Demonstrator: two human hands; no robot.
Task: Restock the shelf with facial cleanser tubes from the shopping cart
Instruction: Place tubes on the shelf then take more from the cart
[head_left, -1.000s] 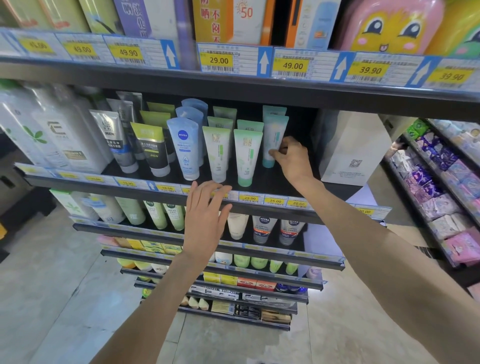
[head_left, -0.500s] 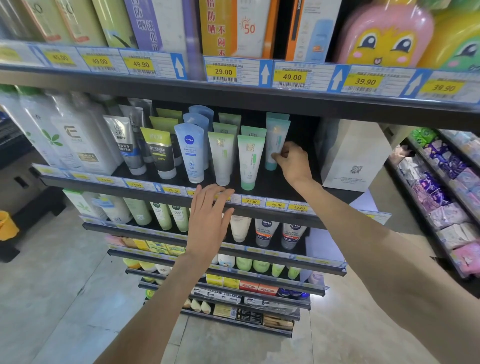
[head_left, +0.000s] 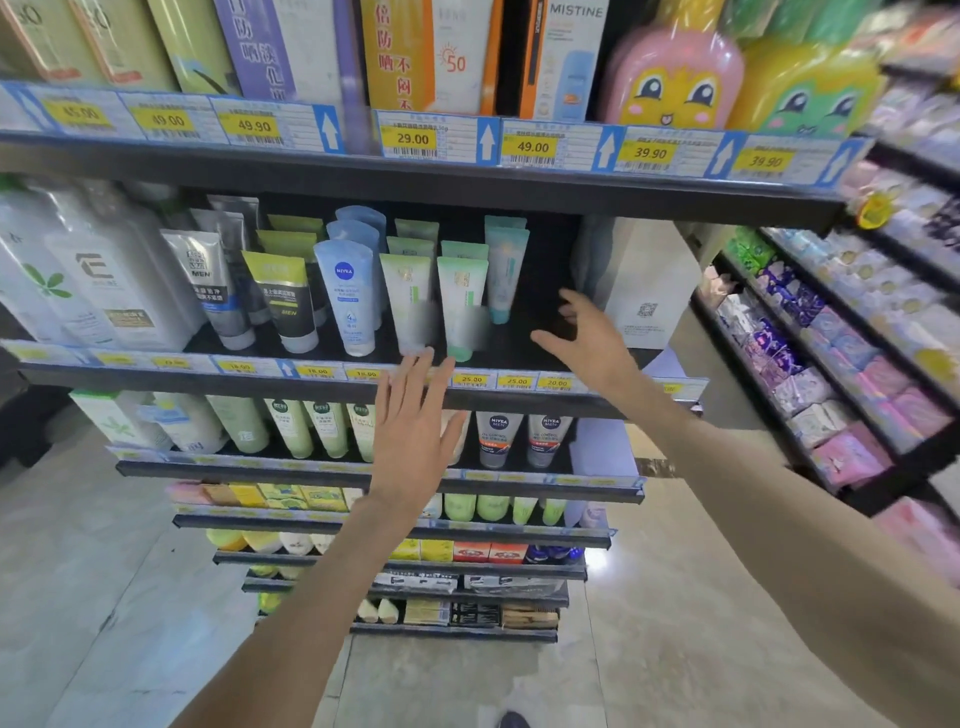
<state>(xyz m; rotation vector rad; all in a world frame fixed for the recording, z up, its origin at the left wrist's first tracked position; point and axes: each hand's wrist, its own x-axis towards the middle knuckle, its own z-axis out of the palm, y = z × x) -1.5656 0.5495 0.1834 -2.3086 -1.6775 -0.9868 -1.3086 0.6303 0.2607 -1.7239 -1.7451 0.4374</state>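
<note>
Head view: both hands empty at the shelf (head_left: 519, 358).
Cleanser tubes (head_left: 460, 306) are standing upright in rows on the shelf; left hand (head_left: 413, 436) is hovering flat, fingers straight and together; right hand (head_left: 587, 345) is hanging just beside the teal tube (head_left: 504, 275), fingers spread.

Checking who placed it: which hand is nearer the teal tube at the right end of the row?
Right. The right hand hovers open just right of the teal tube, apart from it; the left hand is lower, at the shelf edge.
</note>
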